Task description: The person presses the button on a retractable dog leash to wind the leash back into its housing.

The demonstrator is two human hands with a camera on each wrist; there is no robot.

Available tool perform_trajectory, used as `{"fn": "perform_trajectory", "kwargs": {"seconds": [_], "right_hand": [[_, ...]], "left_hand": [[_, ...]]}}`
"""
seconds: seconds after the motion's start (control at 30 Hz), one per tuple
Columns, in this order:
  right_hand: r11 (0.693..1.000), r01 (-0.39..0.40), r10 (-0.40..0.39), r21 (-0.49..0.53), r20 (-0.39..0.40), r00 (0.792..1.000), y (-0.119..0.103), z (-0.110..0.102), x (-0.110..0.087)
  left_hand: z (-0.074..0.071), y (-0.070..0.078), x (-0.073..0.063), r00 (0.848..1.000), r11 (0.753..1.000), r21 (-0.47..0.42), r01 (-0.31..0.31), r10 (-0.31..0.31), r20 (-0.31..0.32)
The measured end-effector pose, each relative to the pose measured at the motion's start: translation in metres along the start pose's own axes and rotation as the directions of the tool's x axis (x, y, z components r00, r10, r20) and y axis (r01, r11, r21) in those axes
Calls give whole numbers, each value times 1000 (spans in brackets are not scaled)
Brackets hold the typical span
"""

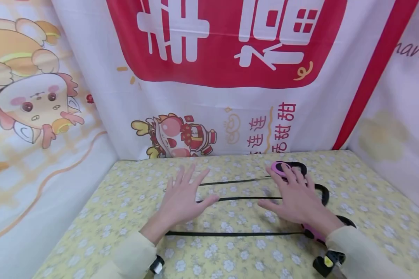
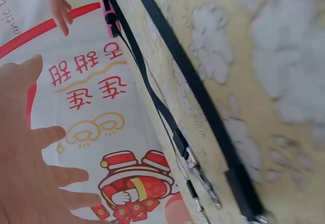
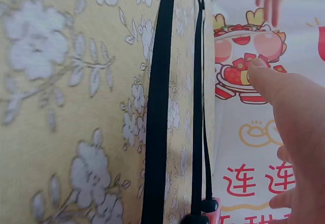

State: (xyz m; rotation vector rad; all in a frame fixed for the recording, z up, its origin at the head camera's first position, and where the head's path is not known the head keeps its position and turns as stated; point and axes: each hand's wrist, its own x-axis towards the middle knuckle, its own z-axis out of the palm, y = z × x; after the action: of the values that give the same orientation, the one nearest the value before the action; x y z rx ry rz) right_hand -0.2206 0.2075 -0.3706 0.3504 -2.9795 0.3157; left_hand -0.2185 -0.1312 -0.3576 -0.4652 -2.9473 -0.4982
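Three retractable dog leashes with pink casings and black loop handles lie in a row on the right: the far leash (image 1: 281, 169), the middle leash (image 1: 323, 193) and the near leash (image 1: 314, 233). Their black straps (image 1: 235, 234) run leftward, roughly parallel. Metal clips (image 2: 203, 181) at the strap ends show in the left wrist view. My left hand (image 1: 181, 199), fingers spread, is over the left part of the straps and holds nothing. With fingers also spread, my right hand (image 1: 298, 197) is over the leash bodies, hiding most of the middle one; it grips nothing.
A yellow floral cloth (image 1: 209, 255) covers the table. Behind it hangs a white printed curtain (image 1: 209, 97) with red characters and a cartoon figure. More printed cloth (image 1: 38, 174) closes off the left side, and pale cloth (image 1: 398, 162) the right.
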Motion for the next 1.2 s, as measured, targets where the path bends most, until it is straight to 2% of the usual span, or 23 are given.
{"fn": "perform_trajectory", "kwargs": {"seconds": [0.17,0.3,0.4,0.5,0.6,0.67,0.73,0.8,0.93,1.07,1.2], "right_hand": [[999,30,-29,43,-29,999,8,-7,-19],[985,96,-88,140,-63,994,16,-11,-35],[958,130,-116,256,-68,991,21,-14,-46],[935,121,-109,333,-55,993,26,-16,-56],[912,106,-94,397,-51,994,34,-16,-65],[898,100,-84,428,-57,995,41,-14,-70],[871,91,-80,482,-43,996,50,-11,-75],[864,73,-72,498,-21,997,59,-8,-79],[870,-37,-18,492,105,994,76,-5,-88],[885,-135,39,446,218,975,91,-5,-93],[896,-187,80,402,268,960,101,-3,-95]], "left_hand": [[-4,-4,-16,999,992,-121,26,-23,29],[-9,-8,-32,997,962,-266,63,-50,57],[-15,-13,-45,991,913,-389,125,-94,98],[-20,-19,-57,981,845,-503,183,-126,144],[-24,-27,-67,972,788,-574,224,-139,188],[-25,-32,-73,967,762,-601,242,-137,216],[-26,-37,-79,959,737,-620,269,-142,247],[-26,-42,-84,950,717,-631,296,-151,273],[-25,-51,-91,938,698,-637,328,-162,305],[-23,-59,-93,934,708,-621,337,-170,314],[-18,-66,-95,933,723,-604,334,-165,319]]}}
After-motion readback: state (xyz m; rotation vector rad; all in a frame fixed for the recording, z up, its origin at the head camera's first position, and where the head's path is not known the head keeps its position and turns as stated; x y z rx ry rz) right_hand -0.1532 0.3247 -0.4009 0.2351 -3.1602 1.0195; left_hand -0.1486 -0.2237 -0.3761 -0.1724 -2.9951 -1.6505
